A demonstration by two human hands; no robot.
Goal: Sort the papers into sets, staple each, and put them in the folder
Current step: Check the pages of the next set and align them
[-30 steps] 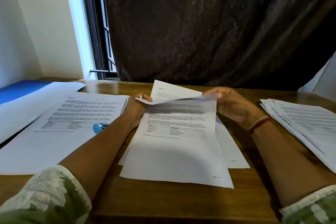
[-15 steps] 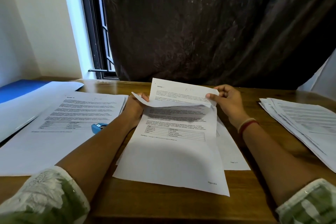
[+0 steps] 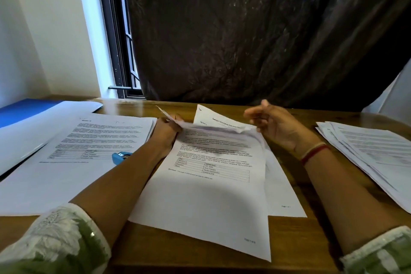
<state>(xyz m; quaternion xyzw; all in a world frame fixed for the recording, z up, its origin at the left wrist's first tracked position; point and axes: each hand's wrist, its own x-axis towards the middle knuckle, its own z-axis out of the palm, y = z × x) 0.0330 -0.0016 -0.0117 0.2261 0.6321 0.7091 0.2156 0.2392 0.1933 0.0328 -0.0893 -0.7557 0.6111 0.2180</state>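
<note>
**At the Wooden Table: Centre Paper Set, Hand Positions**

On the brown wooden table [image 3: 189, 259], directly in front of the person, lies the centre set of white printed sheets [image 3: 211, 198]. Its top sheet carries paragraphs of text and a small ruled table. A second white sheet [image 3: 287, 184] shows from under its right edge, skewed outward.

1. Left hand [image 3: 165, 132]: grasps the far left corner of the centre set, with the fingers curled round the paper. The far edge of the sheets is lifted and bowed off the table.
2. Right hand [image 3: 275, 127]: released, with fingers loosely spread, raised just beside the far right corner of the set. Contact with the paper cannot be determined. A red-and-cream thread bracelet [image 3: 314, 151] sits on this wrist.
3. Between the two hands, a white title page with a printed heading [image 3: 220, 119] stands tilted up behind the bowed edge.

Surrounding items:
- A second stack of white printed sheets [image 3: 100, 140] lies to the left of the left forearm.
- A small blue stapler [image 3: 120, 157] rests on that stack, touching the forearm and partly hidden by it.
- A flat blue folder [image 3: 22, 109] lies at the far left, with a blank white sheet [image 3: 49, 122] across it.
- A fanned pile of white printed papers [image 3: 367, 151] lies to the right, well apart from the right hand.
</note>
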